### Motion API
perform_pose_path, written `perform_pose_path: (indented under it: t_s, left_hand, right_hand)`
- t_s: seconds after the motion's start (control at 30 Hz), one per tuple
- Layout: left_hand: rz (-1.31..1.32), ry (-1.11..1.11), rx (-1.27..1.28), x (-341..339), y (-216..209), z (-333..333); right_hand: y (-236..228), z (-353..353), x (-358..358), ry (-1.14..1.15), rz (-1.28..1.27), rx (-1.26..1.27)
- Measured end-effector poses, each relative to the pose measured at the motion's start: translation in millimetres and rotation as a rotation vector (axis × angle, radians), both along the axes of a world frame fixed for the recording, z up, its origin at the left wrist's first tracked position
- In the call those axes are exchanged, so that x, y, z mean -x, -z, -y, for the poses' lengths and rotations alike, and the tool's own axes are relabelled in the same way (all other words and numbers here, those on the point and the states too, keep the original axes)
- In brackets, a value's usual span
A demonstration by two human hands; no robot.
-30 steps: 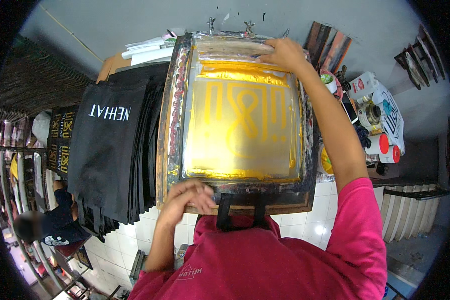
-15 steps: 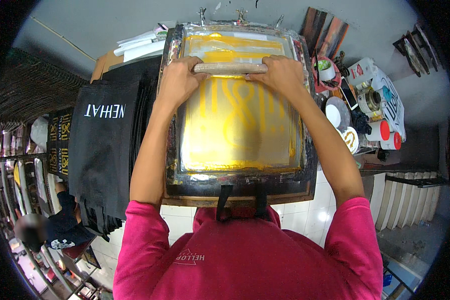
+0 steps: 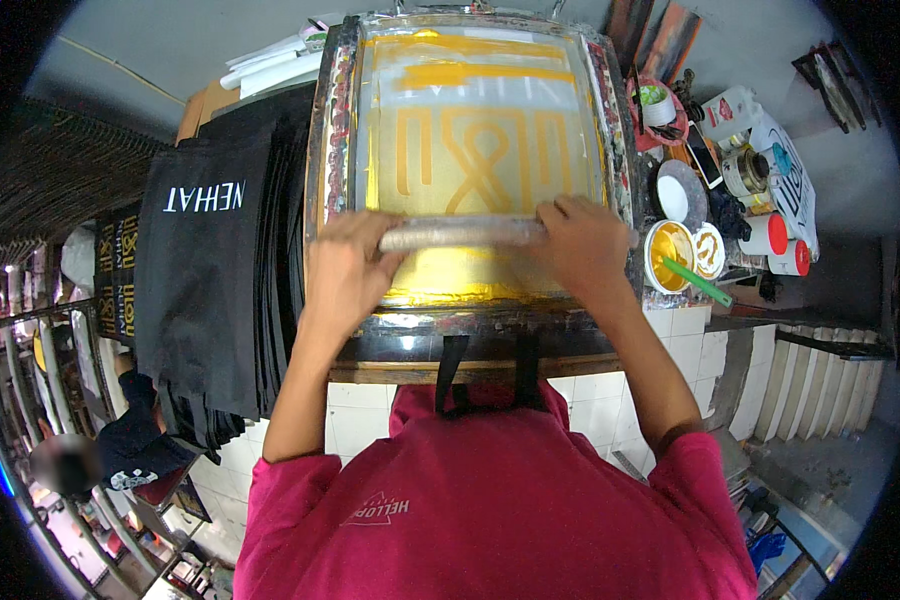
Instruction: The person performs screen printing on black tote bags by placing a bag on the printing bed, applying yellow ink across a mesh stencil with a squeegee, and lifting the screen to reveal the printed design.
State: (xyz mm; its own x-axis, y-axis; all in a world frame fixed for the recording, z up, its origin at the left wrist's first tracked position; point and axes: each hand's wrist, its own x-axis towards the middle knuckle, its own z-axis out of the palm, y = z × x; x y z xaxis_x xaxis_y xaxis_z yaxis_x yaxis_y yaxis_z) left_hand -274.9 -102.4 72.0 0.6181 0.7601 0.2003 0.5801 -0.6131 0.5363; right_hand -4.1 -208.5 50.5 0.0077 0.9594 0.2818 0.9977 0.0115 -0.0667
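A squeegee with a pale wooden handle (image 3: 462,233) lies crosswise over the lower half of a screen-printing frame (image 3: 342,130). My left hand (image 3: 352,258) is wrapped round its left end, and my right hand (image 3: 588,250) grips its right end, slightly blurred. Above the handle, the mesh (image 3: 490,140) shows a yellowish line pattern. Yellow ink (image 3: 470,285) covers the mesh between the squeegee and the near edge; more streaks lie at the far end. The squeegee's blade is hidden under the handle. Black straps (image 3: 452,365) hang from the near edge of the board.
Black fabric bags (image 3: 205,250) are stacked to the left. At the right stand a tub of yellow ink (image 3: 668,250) with a green spatula (image 3: 698,281), red-lidded jars (image 3: 765,235), a phone (image 3: 705,160) and a white bottle (image 3: 730,110). Another person (image 3: 130,430) sits at far left.
Both hands have drawn the squeegee from the far part of the screen toward me. The pattern behind it now shows paler, and the ink tub has come into sight by my right arm.
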Motion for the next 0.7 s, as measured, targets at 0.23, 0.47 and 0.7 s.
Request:
perform_pose_path:
  t_s: [0.23, 0.47, 0.7]
  left_hand:
    - [0.045, 0.001, -0.015, 32.1, 1.9, 70.2]
    - [-0.112, -0.032, -0.209, 65.1, 49.1, 77.8]
    - [0.161, -0.041, -0.617, 90.2, 51.2, 66.3]
  right_hand:
    - [1.0, 68.7, 38.5, 0.012, -0.068, 0.02]
    - [14.8, 85.2, 45.7, 0.024, -0.043, -0.088]
    - [-35.5, 80.5, 29.6, -0.065, -0.066, -0.272]
